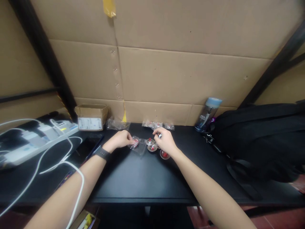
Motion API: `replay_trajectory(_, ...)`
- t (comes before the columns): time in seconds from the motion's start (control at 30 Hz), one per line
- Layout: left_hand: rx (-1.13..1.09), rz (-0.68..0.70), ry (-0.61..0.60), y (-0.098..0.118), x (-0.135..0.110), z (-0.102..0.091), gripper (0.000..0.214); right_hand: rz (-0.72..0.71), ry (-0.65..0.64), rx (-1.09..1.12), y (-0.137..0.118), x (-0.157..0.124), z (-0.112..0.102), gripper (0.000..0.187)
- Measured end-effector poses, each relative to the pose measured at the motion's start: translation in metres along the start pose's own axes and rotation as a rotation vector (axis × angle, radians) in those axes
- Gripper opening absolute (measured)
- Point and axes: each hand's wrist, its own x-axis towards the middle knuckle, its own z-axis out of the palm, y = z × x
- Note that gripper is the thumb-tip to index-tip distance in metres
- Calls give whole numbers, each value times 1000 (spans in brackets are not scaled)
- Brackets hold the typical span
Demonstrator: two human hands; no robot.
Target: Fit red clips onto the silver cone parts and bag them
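Observation:
My left hand (122,139) pinches a clear plastic bag (140,149) with a round red-and-silver piece (135,142) inside, just above the black table. To its right, my right hand (165,139) has its fingers curled together over a group of small silver discs with red centres. A small silvery thing (160,135) shows at those fingers, but I cannot tell what it is. Among the discs are one with a red knob (149,142), one just in front of it (152,148), and one nearer me (165,154). My right hand partly hides the group.
Several bagged pieces (157,124) and a clear bag (118,124) lie along the cardboard wall. An open carton (91,117) stands back left, beside a power strip (45,140) with loose white cables. A water bottle (207,115) and black backpack (259,140) are right.

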Motion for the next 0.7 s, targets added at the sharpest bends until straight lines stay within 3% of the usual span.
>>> replay_trajectory(0.17, 130, -53, 68, -9, 2, -6, 42, 1, -18, -30, 2, 0, 1, 17)
replay_trajectory(0.4, 130, -1, -1, -3, 0, 2, 46, -8, -20, -35, 4, -1, 3, 18)
replay_trajectory(0.7, 73, 57, 34, 3, -2, 6, 22, -9, -16, -34, 3, 0, 1, 17)
